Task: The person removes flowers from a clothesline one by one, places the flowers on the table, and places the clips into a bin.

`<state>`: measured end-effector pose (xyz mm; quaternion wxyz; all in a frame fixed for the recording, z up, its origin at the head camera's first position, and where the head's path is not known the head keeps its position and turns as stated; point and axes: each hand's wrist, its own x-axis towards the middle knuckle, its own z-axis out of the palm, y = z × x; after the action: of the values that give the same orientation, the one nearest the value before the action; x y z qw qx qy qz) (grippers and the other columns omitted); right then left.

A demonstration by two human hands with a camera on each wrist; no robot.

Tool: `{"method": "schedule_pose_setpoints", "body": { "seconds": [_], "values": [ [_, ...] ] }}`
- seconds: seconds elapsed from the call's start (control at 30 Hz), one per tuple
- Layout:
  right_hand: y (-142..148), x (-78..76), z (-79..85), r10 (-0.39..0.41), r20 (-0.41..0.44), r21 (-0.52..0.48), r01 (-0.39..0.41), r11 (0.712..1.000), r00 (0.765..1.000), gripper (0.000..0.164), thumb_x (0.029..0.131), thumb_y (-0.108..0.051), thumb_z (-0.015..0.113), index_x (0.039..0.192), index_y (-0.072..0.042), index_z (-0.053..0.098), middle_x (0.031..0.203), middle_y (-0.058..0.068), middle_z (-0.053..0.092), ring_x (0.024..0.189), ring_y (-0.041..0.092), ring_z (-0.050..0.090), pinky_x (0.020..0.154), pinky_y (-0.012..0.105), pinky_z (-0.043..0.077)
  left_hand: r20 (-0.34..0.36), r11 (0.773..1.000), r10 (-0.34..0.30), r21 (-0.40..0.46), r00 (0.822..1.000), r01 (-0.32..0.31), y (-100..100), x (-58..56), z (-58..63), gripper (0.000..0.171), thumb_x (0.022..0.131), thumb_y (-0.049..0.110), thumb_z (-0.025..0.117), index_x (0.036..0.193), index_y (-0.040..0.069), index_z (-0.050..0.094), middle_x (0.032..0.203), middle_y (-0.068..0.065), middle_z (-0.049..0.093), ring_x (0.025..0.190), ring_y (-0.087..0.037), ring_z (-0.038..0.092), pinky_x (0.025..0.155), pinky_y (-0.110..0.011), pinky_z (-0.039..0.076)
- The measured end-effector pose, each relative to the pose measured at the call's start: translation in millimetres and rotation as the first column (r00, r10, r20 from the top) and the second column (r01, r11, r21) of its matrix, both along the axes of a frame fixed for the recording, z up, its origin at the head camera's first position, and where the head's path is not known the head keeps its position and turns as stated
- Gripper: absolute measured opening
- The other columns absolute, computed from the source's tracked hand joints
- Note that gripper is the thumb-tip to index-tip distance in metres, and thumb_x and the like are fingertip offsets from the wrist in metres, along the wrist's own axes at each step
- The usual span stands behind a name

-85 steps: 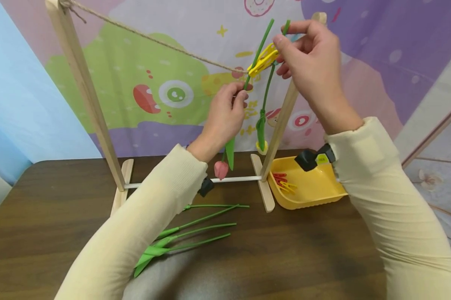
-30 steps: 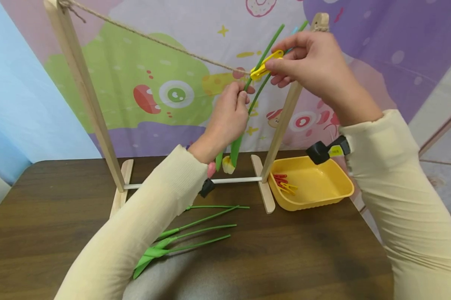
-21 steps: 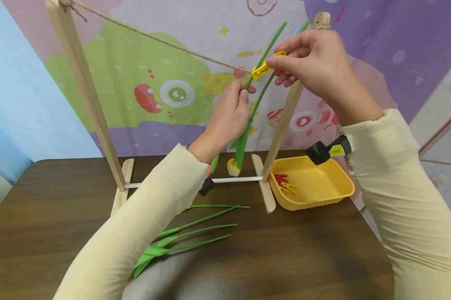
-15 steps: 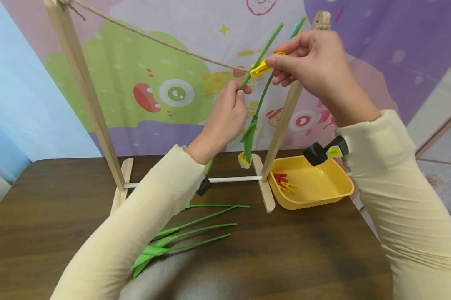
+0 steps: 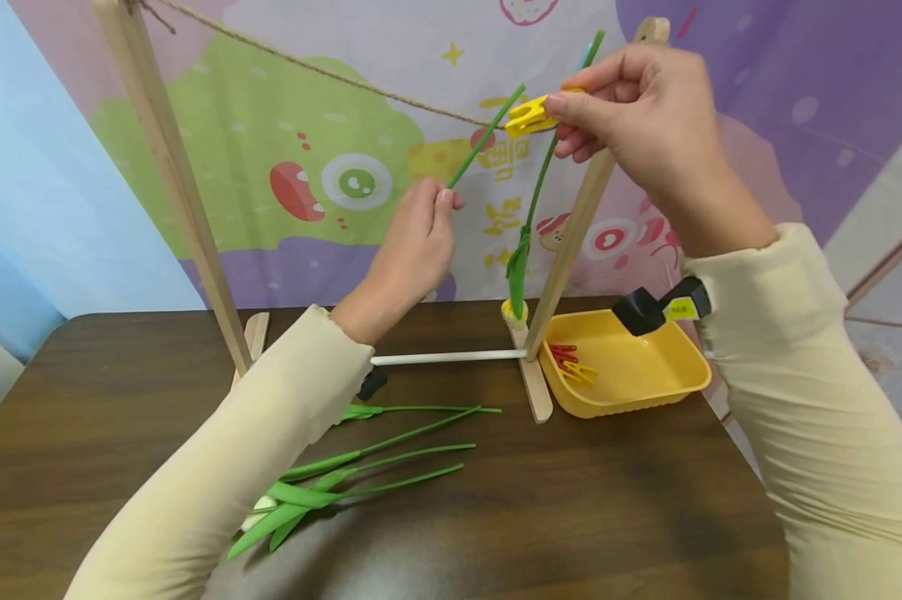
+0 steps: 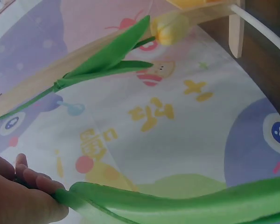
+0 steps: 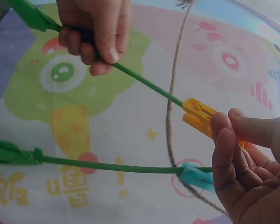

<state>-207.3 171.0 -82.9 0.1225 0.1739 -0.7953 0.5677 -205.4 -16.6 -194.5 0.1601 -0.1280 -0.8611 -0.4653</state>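
My left hand (image 5: 413, 242) grips the green stem (image 5: 488, 133) of a tulip; its leaf (image 6: 177, 205) fills the bottom of the left wrist view, and its flower head is hidden. My right hand (image 5: 638, 125) pinches a yellow clothespin (image 5: 529, 115) by its handle end. The clothespin's nose overlaps the twine (image 5: 361, 82) in the head view, and the stem's tip stands just left of it. In the right wrist view the stem end meets the clothespin's nose. Close by, a light yellow tulip (image 5: 514, 312) hangs head down from the twine by a blue clothespin (image 7: 198, 176).
A wooden frame with a left post (image 5: 173, 183) and a right post (image 5: 571, 250) carries the twine; a white rod (image 5: 451, 357) joins the feet. Several tulips (image 5: 308, 496) lie on the brown table (image 5: 571, 517). A yellow bin (image 5: 631, 367) at right holds red and yellow clothespins (image 5: 574, 367).
My left hand has moved left and down, drawing the stem back from across the clothespin. My right hand still pinches the clothespin, slightly higher. The hanging yellow tulip has swung right.
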Motion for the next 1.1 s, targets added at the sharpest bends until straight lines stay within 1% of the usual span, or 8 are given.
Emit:
{"method": "schedule_pose_setpoints", "body": {
  "seconds": [0.27,0.37,0.47,0.6,0.73,0.9,1.0,1.1],
  "values": [
    [6.8,7.7,-4.8,0.084,-0.016,-0.176,-0.085,0.981,0.996,0.025,0.071,-0.012,0.079,0.087,0.002,0.066,0.072,0.009,0.07,0.055,0.016,0.065,0.057,0.022,0.054,-0.011,0.994,-0.011,-0.107,1.0,0.009,-9.8,12.1,-7.5,0.028,0.102,0.015,0.028,0.102,-0.002,0.05,0.099,-0.015,0.05,0.092,-0.026,0.044,0.086,-0.036,0.037],
    [10.9,8.4,-9.0,0.108,0.01,-0.209,-0.103,0.972,0.994,0.026,0.071,-0.011,0.08,0.088,0.003,0.065,0.072,0.01,0.07,0.054,0.016,0.065,0.057,0.023,0.054,-0.032,0.983,-0.01,-0.183,0.999,0.004,-12.5,16.3,-11.5,0.028,0.102,0.014,0.028,0.097,-0.003,0.05,0.093,-0.015,0.049,0.089,-0.027,0.044,0.084,-0.037,0.037],
    [15.2,9.2,-14.2,0.121,0.041,-0.218,-0.11,0.97,0.992,0.027,0.072,-0.011,0.079,0.089,0.003,0.065,0.072,0.009,0.071,0.054,0.016,0.065,0.055,0.023,0.054,-0.054,0.962,-0.005,-0.271,0.999,-0.01,-14.5,21.2,-16.3,0.028,0.101,0.013,0.028,0.093,-0.002,0.05,0.089,-0.015,0.049,0.088,-0.03,0.046,0.081,-0.04,0.039],
    [21.4,11.4,-22.0,0.15,0.095,-0.224,-0.126,0.966,0.984,0.028,0.074,-0.01,0.078,0.093,0.003,0.063,0.076,0.009,0.072,0.056,0.016,0.066,0.056,0.023,0.053,-0.081,0.911,0.012,-0.41,0.997,-0.044,-15.8,30.6,-24.3,0.026,0.101,0.014,0.031,0.088,-0.001,0.048,0.084,-0.015,0.048,0.084,-0.032,0.049,0.074,-0.044,0.04],
    [28.2,12.4,-31.5,0.181,0.15,-0.257,-0.139,0.956,0.972,0.027,0.075,-0.009,0.077,0.094,0.004,0.063,0.078,0.009,0.072,0.057,0.016,0.067,0.056,0.024,0.054,-0.163,0.837,0.024,-0.536,0.986,-0.109,-15.8,43.5,-35.8,0.022,0.099,0.013,0.036,0.084,0.001,0.048,0.077,-0.012,0.047,0.073,-0.031,0.049,0.064,-0.041,0.039],
    [38.8,10.9,-48.6,0.21,0.182,-0.274,-0.156,0.949,0.96,0.02,0.077,-0.007,0.074,0.092,0.001,0.064,0.076,0.008,0.072,0.056,0.016,0.066,0.052,0.024,0.053,-0.317,0.763,0.009,-0.611,0.948,-0.211,-16.4,57.3,-51.2,0.017,0.094,0.008,0.046,0.079,0.002,0.048,0.069,-0.011,0.044,0.06,-0.027,0.042,0.055,-0.035,0.033],
    [45.9,10.7,-59.4,0.212,0.208,-0.245,-0.159,0.956,0.955,0.018,0.079,-0.008,0.073,0.093,0.0,0.064,0.076,0.007,0.072,0.058,0.015,0.066,0.052,0.024,0.051,-0.36,0.741,0.016,-0.622,0.933,-0.253,-16.3,63.4,-59.3,0.014,0.093,0.009,0.049,0.081,0.002,0.049,0.07,-0.011,0.046,0.061,-0.028,0.043,0.056,-0.034,0.033],
    [52.9,10.2,-69.9,0.21,0.239,-0.225,-0.156,0.962,0.948,0.018,0.08,-0.009,0.072,0.094,-0.001,0.064,0.078,0.006,0.072,0.06,0.015,0.067,0.055,0.023,0.052,-0.36,0.721,0.027,-0.639,0.933,-0.267,-17.1,70.8,-66.5,0.012,0.093,0.01,0.051,0.083,0.002,0.05,0.073,-0.012,0.048,0.064,-0.028,0.044,0.057,-0.034,0.033]
  ]
}}
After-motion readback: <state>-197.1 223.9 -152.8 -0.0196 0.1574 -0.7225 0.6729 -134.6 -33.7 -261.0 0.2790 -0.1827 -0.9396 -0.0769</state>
